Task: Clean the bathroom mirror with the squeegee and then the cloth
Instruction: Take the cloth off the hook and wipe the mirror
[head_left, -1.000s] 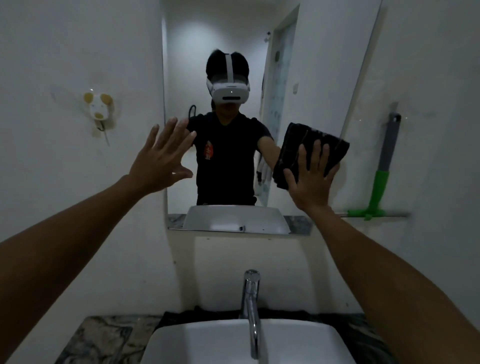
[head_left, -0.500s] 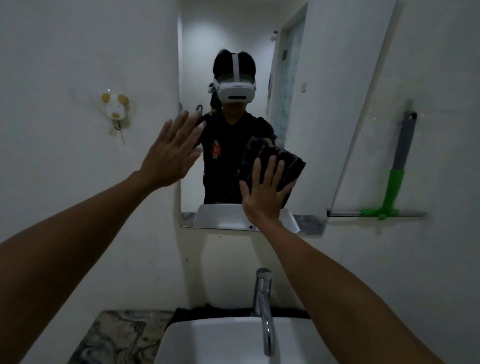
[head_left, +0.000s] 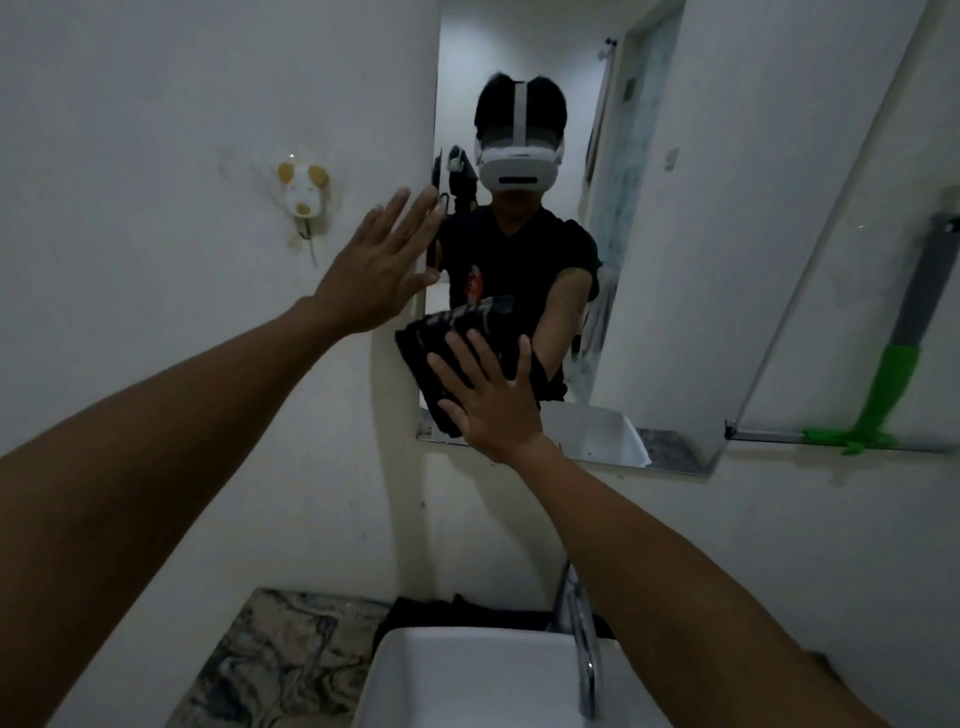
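Note:
The wall mirror (head_left: 670, 218) fills the upper middle. My right hand (head_left: 491, 402) lies flat, fingers spread, pressing a folded black cloth (head_left: 441, 343) against the mirror's lower left corner. My left hand (head_left: 379, 265) is open with its fingers apart, its fingertips at the mirror's left edge, palm against the wall. The squeegee (head_left: 898, 353), green head and grey handle, stands upright on the glass shelf (head_left: 769, 435) to the right of the mirror, untouched.
A white basin (head_left: 467, 680) with a chrome tap (head_left: 582, 639) sits below my arms on a marbled counter (head_left: 280, 660). A small white and yellow hook (head_left: 304, 195) is stuck on the wall left of the mirror. White walls surround everything.
My right hand has slid the cloth from the mirror's right side across to its lower left corner. My left hand has stayed at the mirror's left edge.

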